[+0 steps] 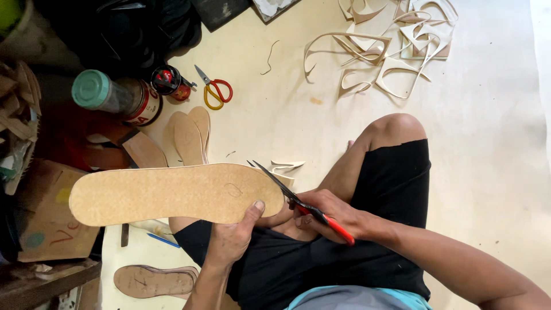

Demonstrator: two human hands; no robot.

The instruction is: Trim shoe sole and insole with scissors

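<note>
Pale floor, grainy cork insole [172,194] (scissors [298,202])

- The insole [172,194] in the left hand [229,241] is speckled cork-tan.
- The scissors [304,206] in the right hand [330,215] have red handles and dark blades.
- Beyond the hands lie scissors with red and yellow handles [215,92].
- The shorts [344,258] under both hands are black.
</note>
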